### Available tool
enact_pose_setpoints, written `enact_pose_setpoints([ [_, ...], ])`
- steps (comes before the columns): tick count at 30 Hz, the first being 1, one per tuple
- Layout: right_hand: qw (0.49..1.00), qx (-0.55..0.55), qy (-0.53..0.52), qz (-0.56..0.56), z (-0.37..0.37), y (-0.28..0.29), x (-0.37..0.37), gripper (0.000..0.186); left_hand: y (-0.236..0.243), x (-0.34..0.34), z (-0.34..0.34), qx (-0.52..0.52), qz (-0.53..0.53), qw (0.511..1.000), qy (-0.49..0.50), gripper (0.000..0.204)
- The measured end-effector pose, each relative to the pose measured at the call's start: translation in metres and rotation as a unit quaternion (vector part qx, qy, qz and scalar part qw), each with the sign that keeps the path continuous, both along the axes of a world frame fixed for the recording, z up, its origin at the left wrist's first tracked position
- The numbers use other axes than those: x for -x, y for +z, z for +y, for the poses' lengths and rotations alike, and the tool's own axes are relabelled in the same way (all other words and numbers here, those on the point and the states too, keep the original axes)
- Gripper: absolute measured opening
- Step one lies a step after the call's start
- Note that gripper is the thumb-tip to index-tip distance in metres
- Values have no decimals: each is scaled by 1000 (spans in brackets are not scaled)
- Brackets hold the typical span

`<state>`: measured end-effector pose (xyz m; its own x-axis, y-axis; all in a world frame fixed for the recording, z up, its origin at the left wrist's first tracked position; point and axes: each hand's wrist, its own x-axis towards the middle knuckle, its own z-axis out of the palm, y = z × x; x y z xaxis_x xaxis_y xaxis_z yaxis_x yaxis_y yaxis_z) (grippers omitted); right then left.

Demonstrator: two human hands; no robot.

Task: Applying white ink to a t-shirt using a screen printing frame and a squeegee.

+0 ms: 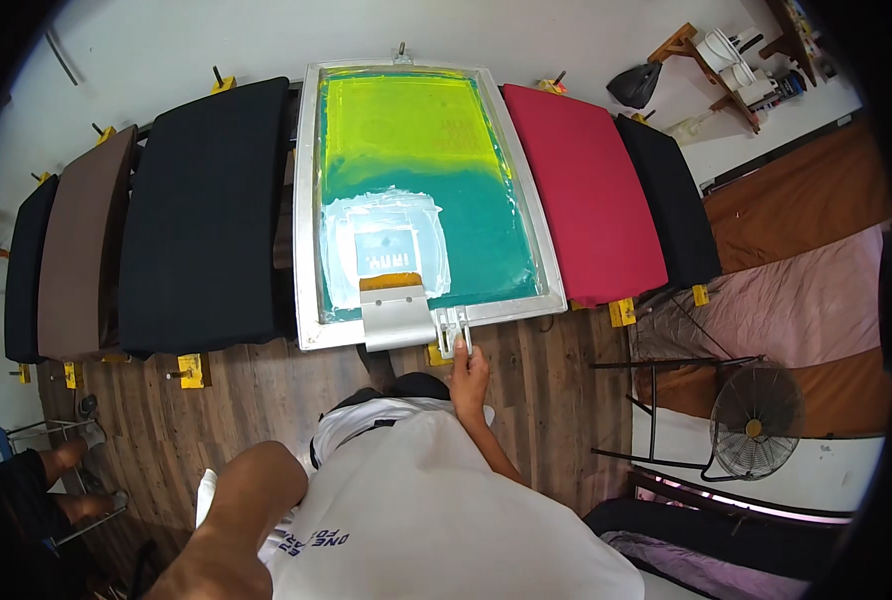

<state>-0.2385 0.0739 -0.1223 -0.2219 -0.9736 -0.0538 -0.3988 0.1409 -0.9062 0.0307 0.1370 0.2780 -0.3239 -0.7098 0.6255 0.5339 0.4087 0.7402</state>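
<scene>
Rectangular silver-framed printing screen with a teal mesh (481,230) sits at the middle of the row, between a large black cloth-covered board (206,210) on its left and a red cloth-covered board (588,190) on its right. Bright yellow-green ink (396,115) covers the mesh toward the far edge of the frame, with faint lettering near the far right corner, too weak to read. Near the lower left corner of the frame, a smeared white patch (432,240) surrounds a pale blue panel (386,245) bearing white block capitals, inverted to the viewer. A bent silver metal plate (398,322) with an orange-brown strip along its top overlaps the lower edge of the frame, left of a slotted silver metal clamp (453,322) at that same edge. Right hand (470,378) is at the clamp, fingertips touching its lower end, fingers bent close together; whether they pinch it cannot be told. Left arm (226,530) enters at lower left; the left hand is hidden, its grip undeterminable. The white short-sleeved shirt (446,510) carries dark blue printed capitals, partly folded. Farther left stand a brown cloth-covered board (86,240) and a narrow black cloth-covered board (30,270). A round dark wire-caged fan (758,425) stands at right on a wood-plank floor (546,420).
</scene>
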Motion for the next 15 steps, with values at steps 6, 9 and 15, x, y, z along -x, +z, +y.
enact_pose_setpoints([
  [6,997,-74,20,-21,-3,28,1,44,-108,30,-51,-51,-182,925,331,24],
  [9,992,-89,8,-86,-3,30,0,43,-193,42,-67,-58,-515,801,301,67],
  [15,983,-114,61,-128,-2,19,15,47,-299,48,-72,-11,-699,652,293,94],
])
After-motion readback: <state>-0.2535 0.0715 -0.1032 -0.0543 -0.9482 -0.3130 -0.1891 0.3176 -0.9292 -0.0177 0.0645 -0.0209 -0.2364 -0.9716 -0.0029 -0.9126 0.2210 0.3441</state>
